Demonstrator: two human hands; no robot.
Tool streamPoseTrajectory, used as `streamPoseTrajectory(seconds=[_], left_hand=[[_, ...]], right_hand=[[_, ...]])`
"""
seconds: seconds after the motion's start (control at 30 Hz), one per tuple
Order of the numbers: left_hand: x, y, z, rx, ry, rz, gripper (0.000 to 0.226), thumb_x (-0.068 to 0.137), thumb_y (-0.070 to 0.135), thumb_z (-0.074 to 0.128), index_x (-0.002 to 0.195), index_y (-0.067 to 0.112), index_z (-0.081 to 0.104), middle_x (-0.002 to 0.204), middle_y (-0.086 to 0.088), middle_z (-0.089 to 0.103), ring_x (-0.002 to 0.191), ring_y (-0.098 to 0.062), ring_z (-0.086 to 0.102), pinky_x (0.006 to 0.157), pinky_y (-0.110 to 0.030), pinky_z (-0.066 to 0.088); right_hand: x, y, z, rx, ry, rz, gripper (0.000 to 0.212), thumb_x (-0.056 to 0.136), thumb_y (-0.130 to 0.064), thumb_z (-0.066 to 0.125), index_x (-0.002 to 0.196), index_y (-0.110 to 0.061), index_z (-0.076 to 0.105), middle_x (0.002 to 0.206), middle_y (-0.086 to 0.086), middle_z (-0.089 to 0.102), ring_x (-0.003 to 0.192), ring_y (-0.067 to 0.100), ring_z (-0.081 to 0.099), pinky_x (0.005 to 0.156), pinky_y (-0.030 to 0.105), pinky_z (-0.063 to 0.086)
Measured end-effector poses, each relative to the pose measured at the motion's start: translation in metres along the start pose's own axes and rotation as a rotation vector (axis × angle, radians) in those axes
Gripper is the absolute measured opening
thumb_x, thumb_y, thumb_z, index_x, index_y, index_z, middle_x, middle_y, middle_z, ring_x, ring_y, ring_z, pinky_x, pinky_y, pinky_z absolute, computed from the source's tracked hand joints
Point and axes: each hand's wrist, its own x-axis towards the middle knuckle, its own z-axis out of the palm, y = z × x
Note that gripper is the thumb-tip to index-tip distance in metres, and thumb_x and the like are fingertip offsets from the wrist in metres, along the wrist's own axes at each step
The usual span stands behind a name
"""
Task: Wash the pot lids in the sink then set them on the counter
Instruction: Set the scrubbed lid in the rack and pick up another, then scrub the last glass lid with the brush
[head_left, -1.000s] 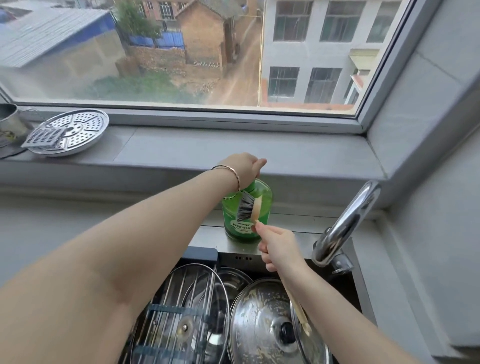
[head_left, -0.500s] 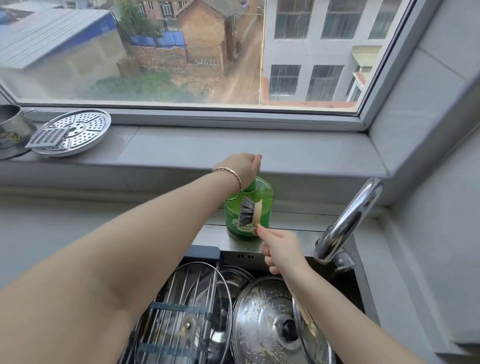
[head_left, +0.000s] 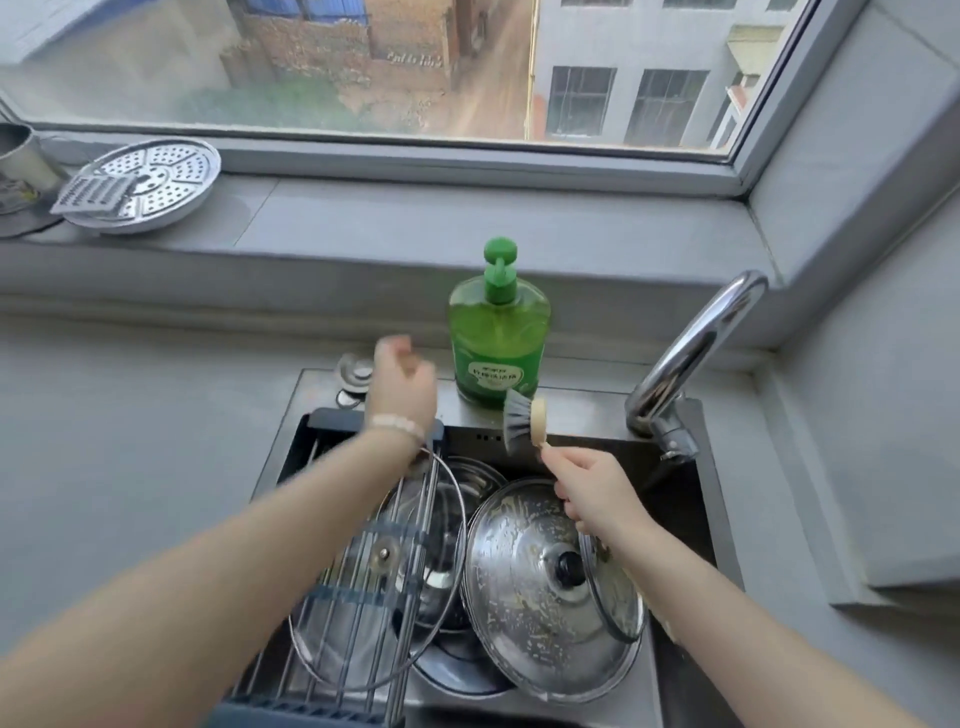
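**Brush raised over soiled lids in the sink**

The right hand (head_left: 592, 488) is clamped on the handle of a wooden dish brush with grey bristles (head_left: 523, 422), holding its head just in front of the green pump bottle of dish soap (head_left: 498, 332) on the sink's back ledge. The left hand (head_left: 402, 384) is blurred above the sink's back left corner; its fingers look loosely curled and hold nothing. In the dark steel sink (head_left: 691, 499) lies a round steel pot lid with a black knob (head_left: 540, 587), spattered with residue. To its left a glass lid with a metal rim (head_left: 374, 571) rests on a wire drying rack (head_left: 358, 649). A curved chrome tap (head_left: 685, 353) stands at the right.
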Motion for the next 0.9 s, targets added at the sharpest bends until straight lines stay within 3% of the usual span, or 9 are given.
streamPoseTrajectory(seconds=[0.07, 0.2, 0.27, 0.33, 0.43, 0.5, 0.6, 0.73, 0.9], left_hand=[[-0.032, -0.067, -0.008, -0.008, -0.07, -0.342, 0.024, 0.089, 0.005, 0.043, 0.111, 0.011, 0.048, 0.076, -0.012, 0.054, 0.054, -0.017, 0.04, 0.054, -0.028, 0.044], [-0.101, -0.129, -0.029, -0.326, -0.054, -1.023, 0.016, 0.09, 0.003, 0.044, 0.075, 0.003, 0.048, 0.064, -0.008, 0.04, 0.052, -0.016, 0.039, 0.042, -0.027, 0.045], [-0.125, -0.136, -0.033, -0.512, -0.085, -1.251, 0.017, 0.091, 0.012, 0.047, 0.078, 0.002, 0.047, 0.07, -0.011, 0.042, 0.063, -0.022, 0.048, 0.042, -0.036, 0.052], [-0.134, -0.142, -0.03, -0.668, -0.092, -1.35, 0.03, 0.094, 0.02, 0.045, 0.111, -0.004, 0.048, 0.087, -0.018, 0.048, 0.091, -0.03, 0.057, 0.072, -0.044, 0.055], [-0.134, -0.14, -0.024, -0.886, -0.002, -1.337, 0.045, 0.099, 0.02, 0.037, 0.137, -0.004, 0.03, 0.124, -0.026, 0.048, 0.124, -0.032, 0.048, 0.103, -0.047, 0.038], [-0.131, -0.142, -0.018, -1.017, 0.06, -1.287, 0.037, 0.1, 0.017, 0.034, 0.131, -0.003, 0.037, 0.119, -0.025, 0.053, 0.124, -0.031, 0.048, 0.106, -0.042, 0.036], [-0.13, -0.151, -0.007, -1.15, 0.146, -1.236, 0.03, 0.1, 0.012, 0.036, 0.122, -0.003, 0.05, 0.075, -0.022, 0.06, 0.095, -0.026, 0.06, 0.096, -0.031, 0.041], [-0.132, -0.162, 0.005, -1.29, 0.186, -1.108, 0.025, 0.099, 0.0, 0.033, 0.079, -0.002, 0.047, 0.084, -0.018, 0.053, 0.126, -0.026, 0.047, 0.106, -0.031, 0.032], [-0.129, -0.145, -0.006, -1.349, 0.212, -0.983, 0.023, 0.094, -0.012, 0.03, 0.08, -0.005, 0.047, 0.114, -0.023, 0.051, 0.122, -0.033, 0.049, 0.11, -0.035, 0.031]], right_hand=[[-0.011, 0.023, 0.001, -0.077, 0.009, 0.014, 0.039, 0.093, -0.032, 0.053, 0.076, 0.002, 0.061, 0.046, -0.009, 0.033, 0.042, 0.004, 0.029, 0.047, 0.019, 0.023], [-0.037, 0.053, 0.007, -0.16, -0.02, 0.044, 0.043, 0.093, -0.031, 0.052, 0.085, 0.01, 0.06, 0.041, -0.009, 0.032, 0.041, 0.007, 0.029, 0.048, 0.022, 0.025], [-0.046, 0.06, 0.01, -0.183, -0.023, 0.042, 0.046, 0.093, -0.031, 0.051, 0.096, 0.014, 0.056, 0.045, -0.006, 0.031, 0.039, 0.006, 0.026, 0.048, 0.022, 0.023], [-0.053, 0.063, 0.013, -0.2, -0.04, 0.038, 0.047, 0.093, -0.031, 0.051, 0.1, 0.015, 0.054, 0.051, -0.002, 0.03, 0.04, 0.006, 0.024, 0.045, 0.019, 0.022], [-0.061, 0.062, 0.015, -0.2, -0.048, 0.022, 0.047, 0.092, -0.031, 0.052, 0.097, 0.016, 0.055, 0.055, 0.001, 0.03, 0.044, 0.008, 0.025, 0.046, 0.018, 0.022], [-0.066, 0.061, 0.016, -0.186, -0.047, 0.011, 0.048, 0.091, -0.03, 0.052, 0.095, 0.017, 0.053, 0.059, 0.005, 0.03, 0.051, 0.012, 0.026, 0.052, 0.024, 0.021], [-0.071, 0.063, 0.017, -0.186, -0.032, 0.026, 0.049, 0.091, -0.032, 0.053, 0.093, 0.017, 0.053, 0.059, 0.004, 0.03, 0.048, 0.01, 0.024, 0.051, 0.024, 0.02], [-0.079, 0.069, 0.013, -0.219, -0.018, 0.03, 0.05, 0.092, -0.035, 0.052, 0.097, 0.015, 0.054, 0.056, 0.0, 0.028, 0.043, 0.007, 0.022, 0.045, 0.019, 0.019], [-0.087, 0.071, 0.005, -0.191, -0.015, 0.019, 0.049, 0.093, -0.031, 0.052, 0.097, 0.017, 0.052, 0.057, 0.001, 0.028, 0.044, 0.006, 0.022, 0.04, 0.014, 0.018]])
